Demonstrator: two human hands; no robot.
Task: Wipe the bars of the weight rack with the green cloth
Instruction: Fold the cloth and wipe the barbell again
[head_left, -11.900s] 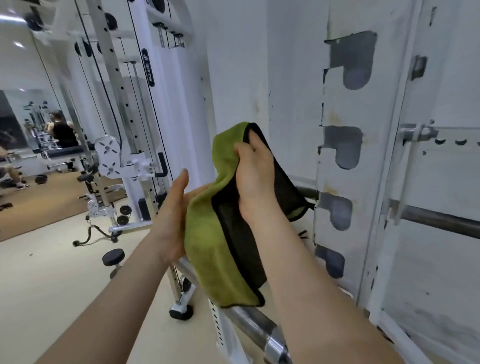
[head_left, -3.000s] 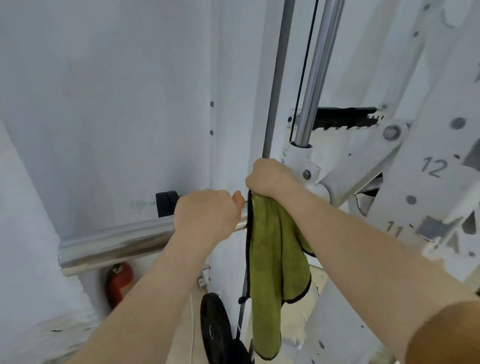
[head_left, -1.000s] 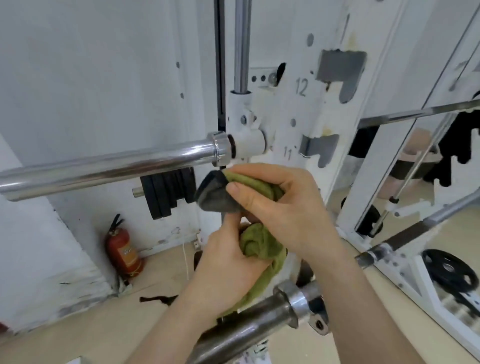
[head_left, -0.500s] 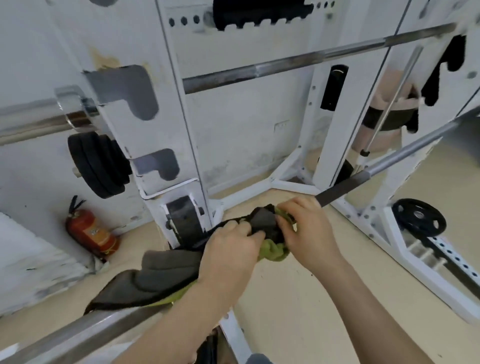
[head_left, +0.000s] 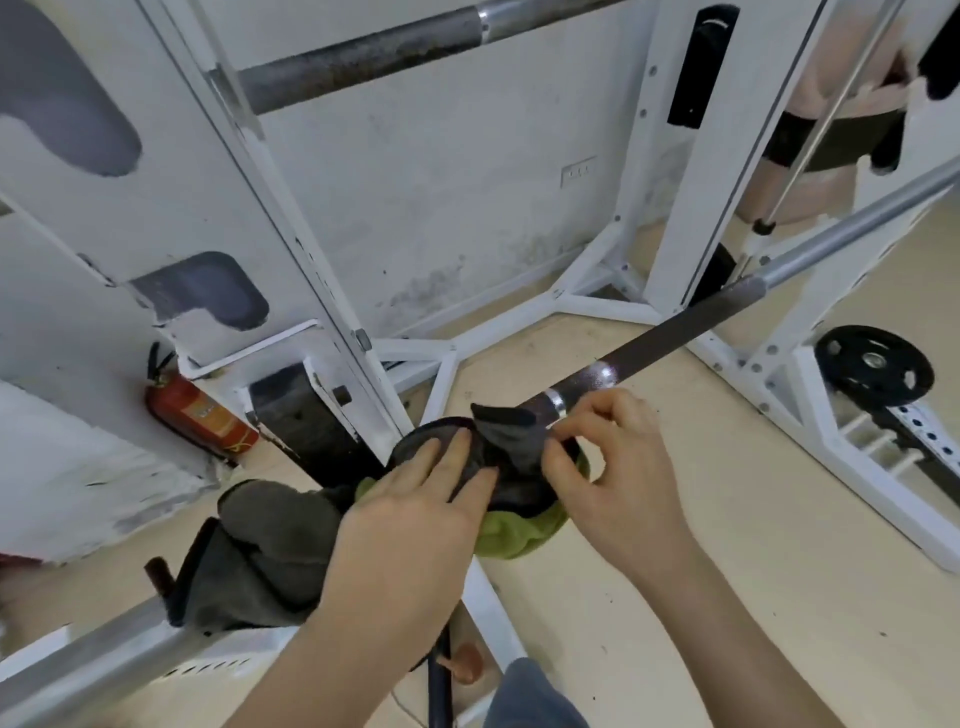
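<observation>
**Head view: both hands on green cloth at a rack bar**

Nearest, two bare forearms reach in from the bottom edge. The left hand (head_left: 410, 525) lies flat on top of the green cloth (head_left: 519, 535), fingers straight & pressing it down onto the lower bar (head_left: 670, 335). The right hand (head_left: 623, 483), just beside it, has its fingers curled. Its thumb & forefinger pinch a dark corner of the cloth where it meets the bar.

The cloth is green on one side, dark grey on the other. It's bunched over the bar, w/ a grey fold hanging at left & a green bulge sagging underneath btwn the hands. The bar runs diagonally, lower left to upper right. It's shiny at both ends, w/ a dark knurled stretch past the right hand.

Beyond, on the beige floor (head_left: 779, 493), stand the white feet & uprights of the weight rack (head_left: 680, 208). A red fire extinguisher (head_left: 202, 415) is at left, a black weight plate (head_left: 872, 366) at right. Farthest, an upper bar (head_left: 363, 57) crosses in front of a scuffed white wall (head_left: 441, 182).
</observation>
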